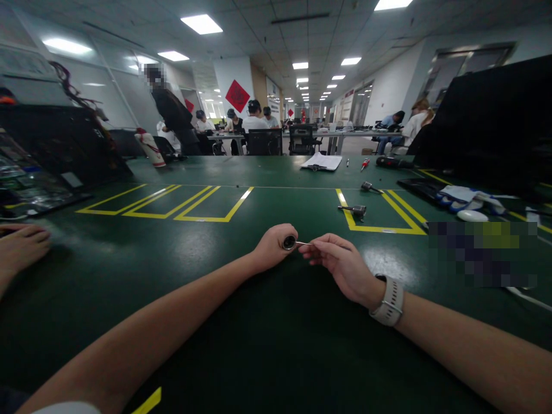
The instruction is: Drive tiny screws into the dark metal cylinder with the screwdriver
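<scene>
My left hand (272, 248) is closed around a round metal part whose dark, hollow ring-shaped end (288, 242) faces me. From beside that ring, a thin metal rod (303, 244) runs across to my right hand (338, 261). My right thumb and fingers pinch the rod; whether it is joined to the round part or is a separate tool, I cannot tell. Beyond my hands lie two metal pieces with thin shafts and wider heads: one (356, 211) inside a yellow-taped outline, another (368, 187) farther back.
Yellow tape outlines (202, 219) mark the green table (207, 310). Another person's hand (26, 244) rests at the left edge. A clipboard with papers (323, 161), a red-handled tool (365, 164) and a white bottle (150, 148) stand or lie farther back. Gloves (463, 197) and a white mouse (472, 215) are right.
</scene>
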Demonstrator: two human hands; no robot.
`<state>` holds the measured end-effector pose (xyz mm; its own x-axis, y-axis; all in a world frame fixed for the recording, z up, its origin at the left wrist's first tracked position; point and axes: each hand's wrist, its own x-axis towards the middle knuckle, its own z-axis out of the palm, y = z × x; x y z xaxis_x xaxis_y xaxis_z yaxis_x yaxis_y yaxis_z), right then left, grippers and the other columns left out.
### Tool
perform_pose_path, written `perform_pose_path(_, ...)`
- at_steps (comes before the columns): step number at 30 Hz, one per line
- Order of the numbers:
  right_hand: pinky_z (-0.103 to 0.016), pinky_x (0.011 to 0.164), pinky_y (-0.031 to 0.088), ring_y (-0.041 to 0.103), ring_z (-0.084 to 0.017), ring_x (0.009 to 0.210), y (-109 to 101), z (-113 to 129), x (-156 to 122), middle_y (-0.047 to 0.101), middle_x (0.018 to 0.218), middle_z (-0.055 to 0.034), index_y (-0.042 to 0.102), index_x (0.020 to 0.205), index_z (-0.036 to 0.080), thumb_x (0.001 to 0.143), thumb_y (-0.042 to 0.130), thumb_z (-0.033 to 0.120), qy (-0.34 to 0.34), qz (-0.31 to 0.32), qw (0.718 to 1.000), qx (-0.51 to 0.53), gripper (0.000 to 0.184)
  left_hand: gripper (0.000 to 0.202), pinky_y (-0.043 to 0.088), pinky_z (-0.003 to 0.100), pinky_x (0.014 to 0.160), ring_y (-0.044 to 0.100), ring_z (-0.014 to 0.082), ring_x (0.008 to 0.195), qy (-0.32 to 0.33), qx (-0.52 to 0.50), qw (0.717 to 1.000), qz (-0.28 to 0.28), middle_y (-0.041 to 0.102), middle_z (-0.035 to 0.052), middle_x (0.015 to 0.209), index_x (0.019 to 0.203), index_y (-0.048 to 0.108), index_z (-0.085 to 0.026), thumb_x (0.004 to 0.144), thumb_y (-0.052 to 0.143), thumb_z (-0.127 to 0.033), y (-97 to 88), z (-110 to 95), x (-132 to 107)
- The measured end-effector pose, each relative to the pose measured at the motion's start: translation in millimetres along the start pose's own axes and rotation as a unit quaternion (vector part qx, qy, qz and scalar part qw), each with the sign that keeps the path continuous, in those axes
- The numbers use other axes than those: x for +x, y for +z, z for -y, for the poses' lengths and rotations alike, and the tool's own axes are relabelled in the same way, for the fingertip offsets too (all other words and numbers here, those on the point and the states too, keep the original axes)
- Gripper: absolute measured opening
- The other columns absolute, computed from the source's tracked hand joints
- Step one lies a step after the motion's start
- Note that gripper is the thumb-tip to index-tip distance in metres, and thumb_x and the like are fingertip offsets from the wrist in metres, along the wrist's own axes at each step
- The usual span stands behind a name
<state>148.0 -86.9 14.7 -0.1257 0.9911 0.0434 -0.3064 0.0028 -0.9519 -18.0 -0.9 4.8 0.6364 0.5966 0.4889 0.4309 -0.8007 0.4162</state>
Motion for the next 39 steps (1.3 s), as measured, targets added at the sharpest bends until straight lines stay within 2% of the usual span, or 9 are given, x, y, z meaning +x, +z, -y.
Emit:
perform_pose_path(3,-0.032,0.07,0.046,0.063,-0.017,0.08,0.6,-1.6,0.2,0.068,0.085,-0.0054,0.059,0.077,0.016,0.076,0.059,0.028,-0.002,0.0,1.0,0.015,0.012,0.014,0.034,0.023,0.056,0.044,0.0105,0.059,-0.012,-0.004,1.0,-0.005,0.047,-0.0027,0.062,0.063,0.047,-0.017,0.075,0.054,-0.021,0.2,-0.2,0.5)
perform_pose_path(8,-0.033,0.074,0.045,0.06,-0.016,0.082,1.3,-6.6,-6.5,0.067,0.087,-0.0046,0.059,0.083,0.016,0.08,0.057,0.031,-0.1,-0.015,0.984,-0.145,0.015,0.015,0.035,0.024,0.059,0.047,0.0117,0.062,-0.009,0.051,0.999,-0.006,0.048,-0.0016,0.065,0.065,0.049,-0.016,0.077,0.054,-0.024,1.1,1.5,0.3)
perform_pose_path(11,-0.034,0.074,0.045,0.06,-0.017,0.082,1.7,-7.1,-8.5,0.066,0.089,-0.0058,0.06,0.083,0.016,0.08,0.057,0.033,-0.106,-0.008,0.973,-0.206,0.018,0.017,0.035,0.026,0.061,0.047,0.0125,0.063,0.003,0.088,0.996,0.003,0.049,-0.0008,0.065,0.066,0.05,-0.016,0.079,0.053,-0.027,1.6,2.3,-0.6)
perform_pose_path(15,-0.033,0.072,0.045,0.061,-0.017,0.081,1.4,-2.7,-5.1,0.068,0.085,-0.0057,0.061,0.078,0.016,0.077,0.06,0.03,-0.059,-0.011,0.991,-0.119,0.014,0.017,0.035,0.026,0.062,0.047,0.0125,0.063,0.009,0.089,0.996,0.001,0.049,-0.0008,0.065,0.066,0.05,-0.016,0.079,0.053,-0.027,2.1,2.6,-1.7)
perform_pose_path(20,-0.031,0.067,0.044,0.062,-0.016,0.074,-2.2,0.5,1.6,0.069,0.081,-0.0053,0.06,0.073,0.016,0.073,0.061,0.027,0.014,-0.004,1.0,0.02,0.011,0.016,0.035,0.024,0.058,0.045,0.0113,0.06,-0.002,0.02,1.0,0.002,0.048,-0.0018,0.063,0.063,0.047,-0.017,0.077,0.053,-0.022,0.2,0.3,-0.8)
perform_pose_path(24,-0.03,0.067,0.044,0.061,-0.016,0.075,-3.2,-4.4,1.0,0.069,0.081,-0.0041,0.059,0.075,0.017,0.075,0.059,0.028,-0.011,-0.008,1.0,0.007,0.011,0.016,0.035,0.024,0.057,0.045,0.011,0.059,-0.008,0.015,1.0,0.004,0.047,-0.0021,0.063,0.063,0.047,-0.017,0.077,0.053,-0.023,-0.7,-0.3,0.1)
perform_pose_path(29,-0.03,0.07,0.044,0.059,-0.015,0.078,-1.4,-8.9,-5.3,0.067,0.084,-0.0032,0.06,0.08,0.017,0.08,0.058,0.032,-0.103,-0.01,0.987,-0.12,0.015,0.017,0.035,0.025,0.059,0.046,0.0118,0.061,0.009,0.066,0.998,-0.005,0.048,-0.0014,0.064,0.065,0.048,-0.016,0.079,0.053,-0.026,1.8,3.0,-1.1)
perform_pose_path(32,-0.031,0.07,0.044,0.059,-0.016,0.079,0.0,-6.4,-6.6,0.066,0.085,-0.0041,0.06,0.08,0.016,0.08,0.058,0.032,-0.087,-0.002,0.986,-0.139,0.015,0.018,0.035,0.026,0.06,0.046,0.0121,0.062,0.014,0.082,0.997,-0.004,0.048,-0.0012,0.064,0.065,0.048,-0.016,0.08,0.053,-0.026,2.6,3.7,-2.0)
perform_pose_path(39,-0.03,0.066,0.042,0.06,-0.015,0.072,-3.9,-1.9,1.4,0.068,0.078,-0.004,0.06,0.072,0.016,0.075,0.06,0.027,0.01,0.0,1.0,0.024,0.011,0.017,0.034,0.023,0.057,0.044,0.0101,0.059,0.012,0.014,1.0,-0.01,0.046,-0.0026,0.063,0.064,0.046,-0.016,0.077,0.054,-0.023,0.6,0.7,-1.4)
